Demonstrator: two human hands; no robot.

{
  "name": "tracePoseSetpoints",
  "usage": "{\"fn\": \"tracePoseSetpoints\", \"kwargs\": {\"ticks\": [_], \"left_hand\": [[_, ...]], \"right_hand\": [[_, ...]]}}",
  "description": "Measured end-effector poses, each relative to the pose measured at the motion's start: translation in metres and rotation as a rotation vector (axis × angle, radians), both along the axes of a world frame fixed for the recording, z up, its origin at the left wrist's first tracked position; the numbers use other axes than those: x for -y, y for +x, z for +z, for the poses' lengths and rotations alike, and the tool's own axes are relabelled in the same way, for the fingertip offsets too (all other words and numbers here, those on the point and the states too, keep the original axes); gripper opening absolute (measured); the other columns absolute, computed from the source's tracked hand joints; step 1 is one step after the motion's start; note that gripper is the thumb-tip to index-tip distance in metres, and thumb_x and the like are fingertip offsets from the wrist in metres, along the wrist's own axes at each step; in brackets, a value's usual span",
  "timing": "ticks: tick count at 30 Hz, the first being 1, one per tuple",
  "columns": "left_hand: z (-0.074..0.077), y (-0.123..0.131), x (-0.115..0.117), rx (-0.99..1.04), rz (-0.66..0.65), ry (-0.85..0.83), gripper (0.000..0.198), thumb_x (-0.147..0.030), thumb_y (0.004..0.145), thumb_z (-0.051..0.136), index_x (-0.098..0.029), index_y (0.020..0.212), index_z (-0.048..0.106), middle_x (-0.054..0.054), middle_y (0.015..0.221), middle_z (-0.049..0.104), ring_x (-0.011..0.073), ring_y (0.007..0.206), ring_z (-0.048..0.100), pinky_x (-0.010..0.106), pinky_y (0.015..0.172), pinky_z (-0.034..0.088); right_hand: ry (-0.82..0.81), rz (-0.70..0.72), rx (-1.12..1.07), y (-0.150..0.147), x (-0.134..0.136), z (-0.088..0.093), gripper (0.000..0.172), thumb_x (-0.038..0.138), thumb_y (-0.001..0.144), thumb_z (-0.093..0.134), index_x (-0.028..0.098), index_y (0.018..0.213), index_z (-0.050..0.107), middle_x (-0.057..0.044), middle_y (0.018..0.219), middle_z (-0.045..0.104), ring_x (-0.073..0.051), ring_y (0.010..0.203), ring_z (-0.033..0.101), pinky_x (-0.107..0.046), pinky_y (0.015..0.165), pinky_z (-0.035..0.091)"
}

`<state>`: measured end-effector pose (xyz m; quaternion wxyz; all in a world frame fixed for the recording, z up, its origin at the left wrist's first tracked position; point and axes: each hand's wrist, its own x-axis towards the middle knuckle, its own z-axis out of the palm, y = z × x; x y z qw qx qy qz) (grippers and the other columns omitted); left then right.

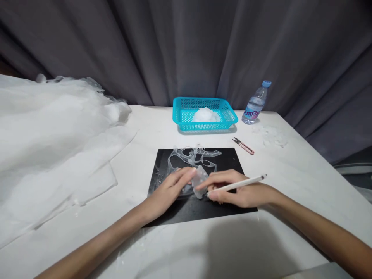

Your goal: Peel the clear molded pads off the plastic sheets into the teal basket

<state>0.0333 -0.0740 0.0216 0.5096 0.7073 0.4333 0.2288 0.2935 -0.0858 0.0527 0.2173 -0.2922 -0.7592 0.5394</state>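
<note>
A black mat (229, 159) lies on the white table (290, 162). On the mat lie translucent strips of sheer fabric (192, 157). My left hand (171, 186) rests on the mat with its fingers pressed on a small translucent piece (200, 178). My right hand (235, 192) touches the same piece from the right and grips a white pen-like tool (241, 183), whose tip points right.
A large heap of white tulle (49, 131) covers the table's left side. A turquoise basket (181, 112) with white scraps stands behind the mat. Small snips (243, 146) lie to its right, and a water bottle (255, 104) stands further back. Grey curtains hang behind.
</note>
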Motion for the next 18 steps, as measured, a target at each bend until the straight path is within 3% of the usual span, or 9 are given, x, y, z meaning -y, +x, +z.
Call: {"fn": "tracePoseSetpoints", "kwargs": {"ticks": [3, 6, 8, 10, 14, 18], "left_hand": [[0.0, 0.006, -0.001, -0.023, 0.03, 0.019, 0.035, -0.055, 0.1, 0.06, -0.023, 0.098, 0.072, 0.001, 0.096, 0.07, 0.0228, 0.094, 0.062, 0.033, 0.085, 0.047], [-0.001, 0.01, 0.002, -0.047, 0.076, 0.06, 0.034, -0.053, 0.1, 0.059, -0.021, 0.091, 0.066, -0.001, 0.088, 0.065, 0.019, 0.085, 0.058, 0.03, 0.078, 0.042], [-0.002, 0.011, 0.004, -0.044, 0.089, 0.06, 0.033, -0.052, 0.101, 0.057, -0.021, 0.091, 0.063, -0.002, 0.084, 0.061, 0.0171, 0.08, 0.055, 0.029, 0.073, 0.041], [-0.004, 0.01, 0.006, -0.046, 0.087, 0.075, 0.032, -0.051, 0.102, 0.057, -0.021, 0.094, 0.062, -0.003, 0.083, 0.06, 0.0161, 0.077, 0.054, 0.028, 0.071, 0.04], [-0.008, 0.009, 0.009, -0.063, 0.06, 0.126, 0.027, -0.049, 0.102, 0.058, -0.023, 0.108, 0.064, -0.003, 0.091, 0.065, 0.0164, 0.081, 0.058, 0.028, 0.074, 0.042], [-0.006, 0.009, 0.013, -0.078, 0.056, 0.148, 0.026, -0.048, 0.103, 0.057, -0.024, 0.11, 0.064, -0.003, 0.087, 0.065, 0.0148, 0.073, 0.056, 0.026, 0.067, 0.041]], "right_hand": [[0.054, 0.002, -0.023, 0.006, -0.003, 0.004, 0.039, 0.045, 0.109, 0.051, 0.019, 0.117, 0.079, -0.006, 0.095, 0.071, -0.017, 0.083, 0.068, -0.031, 0.079, 0.054], [0.265, -0.275, 0.014, 0.016, -0.017, 0.0, 0.057, 0.052, 0.112, 0.033, 0.019, 0.101, 0.078, -0.009, 0.1, 0.069, -0.022, 0.1, 0.066, -0.039, 0.096, 0.051], [0.378, -0.391, 0.084, 0.016, -0.023, -0.006, 0.054, 0.052, 0.112, 0.03, 0.021, 0.104, 0.074, -0.01, 0.107, 0.067, -0.024, 0.107, 0.063, -0.041, 0.101, 0.049], [0.419, -0.353, 0.162, 0.01, -0.023, -0.014, 0.046, 0.049, 0.113, 0.033, 0.021, 0.109, 0.07, -0.011, 0.11, 0.067, -0.024, 0.108, 0.06, -0.041, 0.101, 0.047], [0.318, -0.217, 0.232, -0.007, -0.015, -0.025, 0.037, 0.047, 0.11, 0.046, 0.021, 0.102, 0.07, -0.006, 0.096, 0.068, -0.023, 0.098, 0.054, -0.036, 0.092, 0.045], [0.168, -0.262, 0.114, -0.015, -0.016, -0.028, 0.041, 0.055, 0.103, 0.058, 0.02, 0.09, 0.073, -0.002, 0.078, 0.065, -0.02, 0.087, 0.051, -0.032, 0.084, 0.041]]}}
